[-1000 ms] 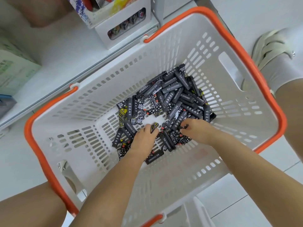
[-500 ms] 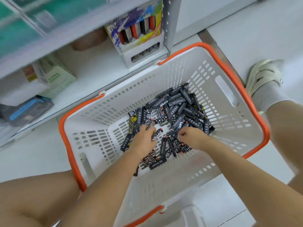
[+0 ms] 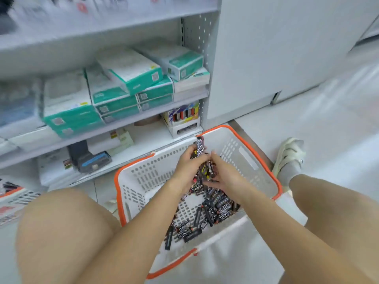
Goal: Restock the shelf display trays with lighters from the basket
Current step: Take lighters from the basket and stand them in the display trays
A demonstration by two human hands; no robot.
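Above the white perforated plastic basket with orange rim [image 3: 264,171], both hands, left [image 3: 187,168] and right [image 3: 224,175], cup a bunch of black patterned lighters [image 3: 202,160]; squeeze evenly and lift level toward the colourful cardboard display tray [image 3: 183,114] on the shelf, lest any slip.

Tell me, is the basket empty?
Not empty. Dark lighters lie loose on the floor of the basket, though bare patches show.

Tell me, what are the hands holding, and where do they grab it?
Both hands, left and right, hold one bunch of lighters between them above the basket, gripping its sides. One lighter sticks up above the fingers.
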